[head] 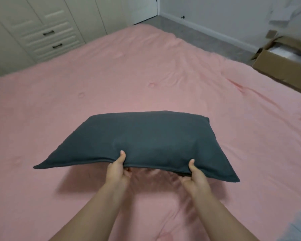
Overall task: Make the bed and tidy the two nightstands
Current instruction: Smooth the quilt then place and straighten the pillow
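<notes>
Pillow (137,141) in both hands, above bed (163,75)

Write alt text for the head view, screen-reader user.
Two bare hands, left hand and right hand, grip the near edge of a dark grey pillow held over a pink bed. A white wardrobe stands beyond the bed at left; an open cardboard box sits on the floor at right.

Single head-worn view, close above the bed (163,75) — angled forward and down, toward the far wall (215,11)
</notes>
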